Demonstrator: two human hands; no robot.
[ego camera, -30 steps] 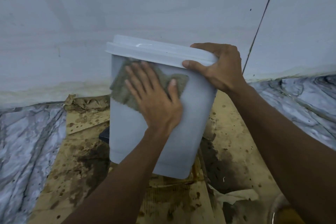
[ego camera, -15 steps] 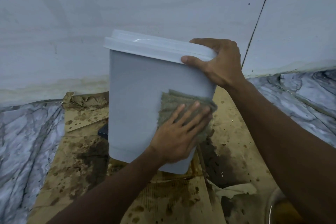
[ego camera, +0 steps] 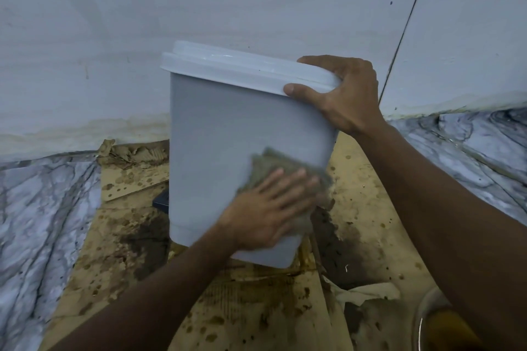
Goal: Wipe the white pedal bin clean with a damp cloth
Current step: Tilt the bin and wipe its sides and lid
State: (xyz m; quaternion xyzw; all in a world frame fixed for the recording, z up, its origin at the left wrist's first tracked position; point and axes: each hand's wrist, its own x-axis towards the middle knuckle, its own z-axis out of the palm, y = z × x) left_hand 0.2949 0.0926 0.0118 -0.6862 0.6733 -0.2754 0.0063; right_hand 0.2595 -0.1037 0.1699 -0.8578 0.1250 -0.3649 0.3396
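The white pedal bin [ego camera: 222, 134] stands tilted on stained cardboard, lid closed, its near side facing me. My left hand [ego camera: 265, 214] lies flat with straight fingers on a grey-green cloth [ego camera: 273, 164], pressing it against the bin's lower right side. My right hand [ego camera: 339, 97] grips the right corner of the lid rim [ego camera: 242, 68], thumb on the front edge and fingers over the top. Part of the cloth is hidden under my left hand. A dark pedal [ego camera: 161, 202] pokes out at the bin's lower left.
Wet, stained cardboard [ego camera: 119, 259] covers the marble floor [ego camera: 37, 208] under the bin. A white wall [ego camera: 199, 3] stands close behind. A torn paper scrap [ego camera: 368, 292] and the rim of a metal bowl [ego camera: 420, 322] lie at the lower right.
My left hand has swept the cloth from the bin's upper left, under the lid, down to its lower right side. My right hand has kept its hold on the lid rim.
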